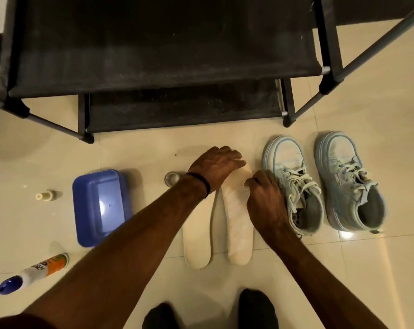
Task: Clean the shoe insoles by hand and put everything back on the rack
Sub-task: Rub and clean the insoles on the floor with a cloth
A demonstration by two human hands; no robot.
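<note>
In the lower middle of the frame, pressing the left hand (pixel 216 166) flat on the right insole's (pixel 239 217) toe and pinching its edge with the right hand (pixel 265 198), risking creasing or sliding it against the left insole (pixel 197 236).

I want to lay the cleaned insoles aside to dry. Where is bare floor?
Bare tile lies between the rack and the blue tub, and right of the right shoe. It is crowded from the glass across both insoles to the shoes.
</note>
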